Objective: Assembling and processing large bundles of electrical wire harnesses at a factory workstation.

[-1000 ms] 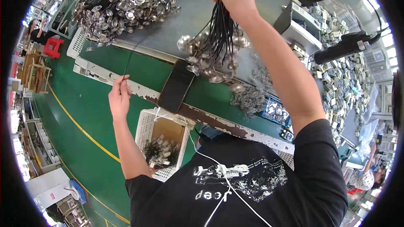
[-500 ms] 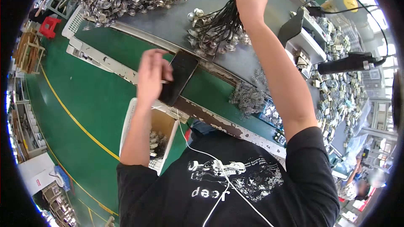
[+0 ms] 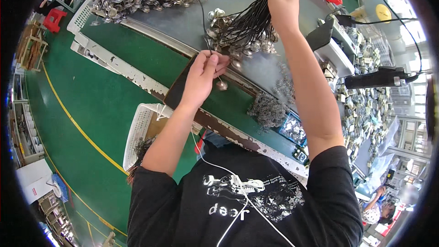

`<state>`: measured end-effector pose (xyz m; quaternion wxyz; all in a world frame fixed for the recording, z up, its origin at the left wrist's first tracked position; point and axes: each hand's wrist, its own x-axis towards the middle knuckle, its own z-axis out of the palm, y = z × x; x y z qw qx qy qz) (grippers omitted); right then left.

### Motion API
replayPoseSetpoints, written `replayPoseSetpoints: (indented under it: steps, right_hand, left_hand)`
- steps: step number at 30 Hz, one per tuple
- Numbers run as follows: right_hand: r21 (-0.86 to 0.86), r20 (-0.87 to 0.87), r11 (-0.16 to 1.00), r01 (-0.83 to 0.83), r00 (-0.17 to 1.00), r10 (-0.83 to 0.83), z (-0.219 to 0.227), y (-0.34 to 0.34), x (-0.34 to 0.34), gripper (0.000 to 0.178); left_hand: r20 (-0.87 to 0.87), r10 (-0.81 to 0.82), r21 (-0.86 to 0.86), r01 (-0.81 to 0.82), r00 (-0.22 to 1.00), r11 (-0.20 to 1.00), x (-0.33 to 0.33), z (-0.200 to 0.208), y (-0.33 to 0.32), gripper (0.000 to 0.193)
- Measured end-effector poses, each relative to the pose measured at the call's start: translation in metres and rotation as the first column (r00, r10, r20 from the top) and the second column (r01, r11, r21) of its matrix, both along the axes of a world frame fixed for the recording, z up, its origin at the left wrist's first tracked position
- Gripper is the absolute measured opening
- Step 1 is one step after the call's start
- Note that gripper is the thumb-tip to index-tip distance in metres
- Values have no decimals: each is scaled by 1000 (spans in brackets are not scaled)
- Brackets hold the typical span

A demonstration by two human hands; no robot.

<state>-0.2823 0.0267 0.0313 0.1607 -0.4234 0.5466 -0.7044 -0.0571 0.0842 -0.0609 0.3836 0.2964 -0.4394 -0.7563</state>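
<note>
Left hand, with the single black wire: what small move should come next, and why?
Probably raise the left hand toward the bundle of thin black wires with silver cups: one loose, thin black wire runs into it, a round silver metal cup hangs just below, and the right hand grips the bundle close by.
</note>
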Motion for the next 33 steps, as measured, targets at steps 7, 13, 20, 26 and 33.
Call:
replayPoseSetpoints:
  steps: [7,13,20,26,33]
  right_hand:
    - [79,99,996,-41,995,33,22,12,17,18]
    - [-6,36,989,-146,989,146,11,9,8,28]
    - [-15,101,973,-230,968,231,9,7,4,19]
    - [-3,56,988,-154,987,154,11,-8,4,19]
    - [54,23,948,-313,950,312,35,-11,-8,20]
  left_hand:
    - [542,173,-386,62,822,920,46,55,-52,20]
    - [493,224,-554,104,841,826,12,44,-101,21]
    - [616,354,-745,373,704,553,-23,34,-125,22]
    - [621,248,-696,378,743,610,-26,37,-131,24]
    - [552,247,-790,405,796,461,-32,43,-130,27]
